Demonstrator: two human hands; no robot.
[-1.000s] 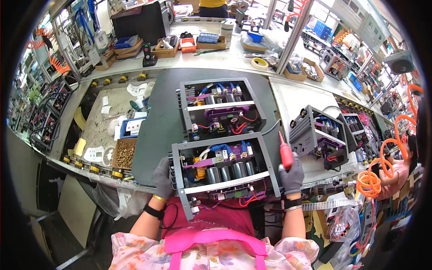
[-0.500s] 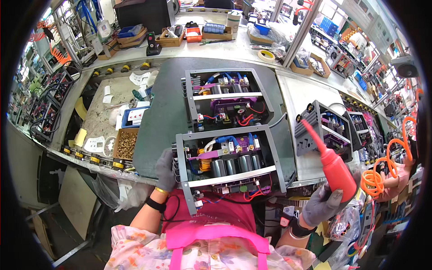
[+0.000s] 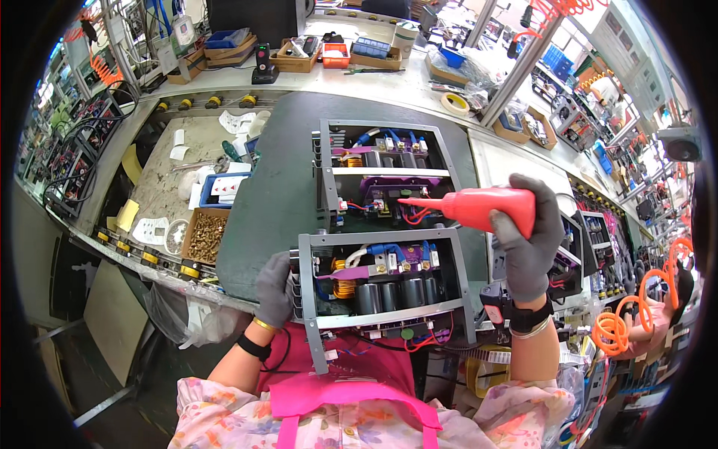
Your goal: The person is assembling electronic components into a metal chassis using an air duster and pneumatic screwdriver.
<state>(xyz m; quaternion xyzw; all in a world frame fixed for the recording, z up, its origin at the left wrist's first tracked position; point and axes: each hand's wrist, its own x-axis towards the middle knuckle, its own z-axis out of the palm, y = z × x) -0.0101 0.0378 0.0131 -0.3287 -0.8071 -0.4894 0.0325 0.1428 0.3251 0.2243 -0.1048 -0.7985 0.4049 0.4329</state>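
Observation:
My right hand (image 3: 532, 247), gloved in grey, is wrapped round a red squeeze bottle (image 3: 490, 209). Its thin nozzle points left, over the lower right of the far metal-cased electronic unit (image 3: 389, 171); whether the tip touches anything I cannot tell. At the left side of the near metal-cased electronic unit (image 3: 385, 314), my gloved left hand (image 3: 274, 290) grips the finned edge, its fingers partly hidden. This open grey frame shows black capacitors, a yellow-wound coil, blue cables and purple boards. The near unit tilts toward me at the bench's front edge.
Dark green matting (image 3: 280, 172) lies under the units. Left of it stand a box of brass fasteners (image 3: 207, 237) and a blue tray (image 3: 222, 189). More cased units (image 3: 596, 232) sit at the right, near an orange coiled hose (image 3: 612, 333). Across the back are parts boxes and a tape roll (image 3: 455, 103).
My right hand has brought the red bottle up and left, turning its nozzle from up-left to nearly level. My left hand stays on the near unit, which sits slightly lower in view.

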